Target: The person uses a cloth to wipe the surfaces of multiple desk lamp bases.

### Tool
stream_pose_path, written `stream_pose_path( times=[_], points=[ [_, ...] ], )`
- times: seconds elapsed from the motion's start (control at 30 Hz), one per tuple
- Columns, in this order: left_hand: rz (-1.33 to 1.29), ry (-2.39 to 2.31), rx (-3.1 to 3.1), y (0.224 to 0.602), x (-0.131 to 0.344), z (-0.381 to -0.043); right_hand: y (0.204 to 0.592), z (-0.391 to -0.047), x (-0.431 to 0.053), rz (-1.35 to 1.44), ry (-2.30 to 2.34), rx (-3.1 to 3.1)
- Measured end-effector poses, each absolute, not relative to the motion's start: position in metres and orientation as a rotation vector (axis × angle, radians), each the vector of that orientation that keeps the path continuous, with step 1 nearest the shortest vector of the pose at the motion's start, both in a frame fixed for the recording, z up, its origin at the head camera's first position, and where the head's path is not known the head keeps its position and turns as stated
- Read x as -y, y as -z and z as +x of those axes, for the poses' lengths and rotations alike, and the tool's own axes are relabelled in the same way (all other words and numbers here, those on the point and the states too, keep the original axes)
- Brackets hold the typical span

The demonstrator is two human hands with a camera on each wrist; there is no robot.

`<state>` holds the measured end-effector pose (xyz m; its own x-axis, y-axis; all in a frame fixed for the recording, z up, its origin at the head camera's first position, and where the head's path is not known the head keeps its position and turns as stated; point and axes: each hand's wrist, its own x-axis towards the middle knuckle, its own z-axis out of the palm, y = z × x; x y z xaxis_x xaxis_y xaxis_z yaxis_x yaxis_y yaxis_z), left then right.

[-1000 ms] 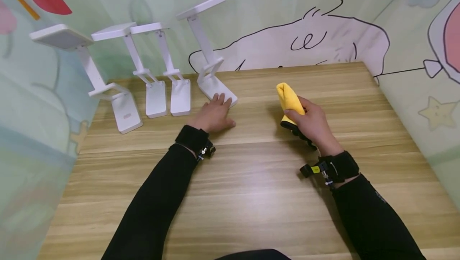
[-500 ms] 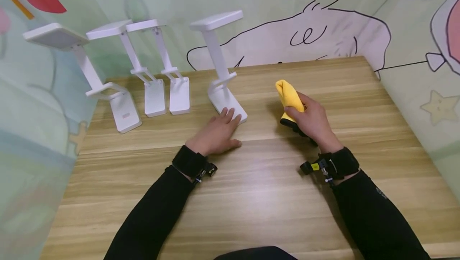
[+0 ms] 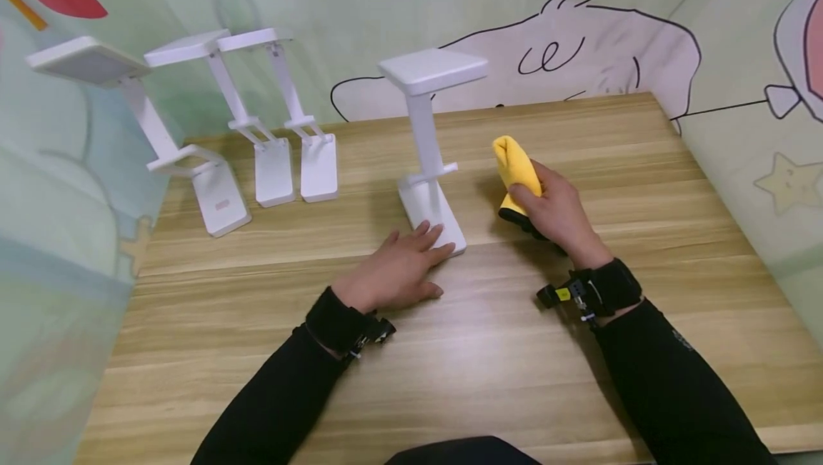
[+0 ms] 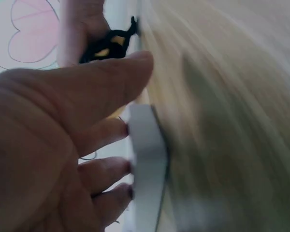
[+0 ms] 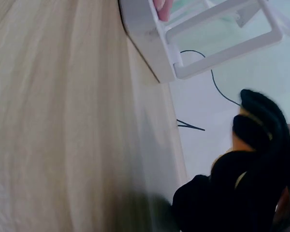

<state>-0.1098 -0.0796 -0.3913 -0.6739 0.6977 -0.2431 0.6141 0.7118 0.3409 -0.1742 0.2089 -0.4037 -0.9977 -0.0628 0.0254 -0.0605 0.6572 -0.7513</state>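
A white folding desk lamp (image 3: 425,133) stands upright near the middle of the table, its flat head pointing toward the back wall. My left hand (image 3: 397,271) lies with spread fingers on the front end of the lamp's base (image 3: 427,204). The left wrist view shows those fingertips on top of the base (image 4: 149,159), the thumb apart from it. To the right of the lamp, my right hand (image 3: 561,209) grips a folded yellow cloth (image 3: 516,173) with black edging, thumb on the near side. The cloth's bunched black edge (image 5: 253,164) fills the lower right of the right wrist view.
Three similar white lamps stand at the back left: one leftmost lamp (image 3: 221,197), a middle lamp (image 3: 273,172) and a third lamp (image 3: 319,167). A wood-grain table (image 3: 489,379) spans the view, bounded by a printed wall covering (image 3: 360,8) behind and at the sides.
My left hand has slid the lamp forward and to the right, from the row of lamps toward the cloth. The right hand has kept its grip on the cloth, nearly in place.
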Motion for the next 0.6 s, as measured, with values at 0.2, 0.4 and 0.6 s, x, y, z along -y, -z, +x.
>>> stream_pose_path(
  times=[0.2, 0.4, 0.6],
  points=[
    [0.969, -0.430, -2.743, 0.395, 0.098, -0.125, 0.404, -0.174, -0.208, -0.121, 1.282, -2.855],
    [0.834, -0.503, -2.848, 0.411, 0.110, -0.140, 0.398, -0.168, -0.201, -0.314, 1.048, -2.898],
    [0.734, -0.502, -2.815, 0.414, 0.106, -0.142, 0.392, -0.167, -0.166, -0.741, 0.837, -2.999]
  ],
)
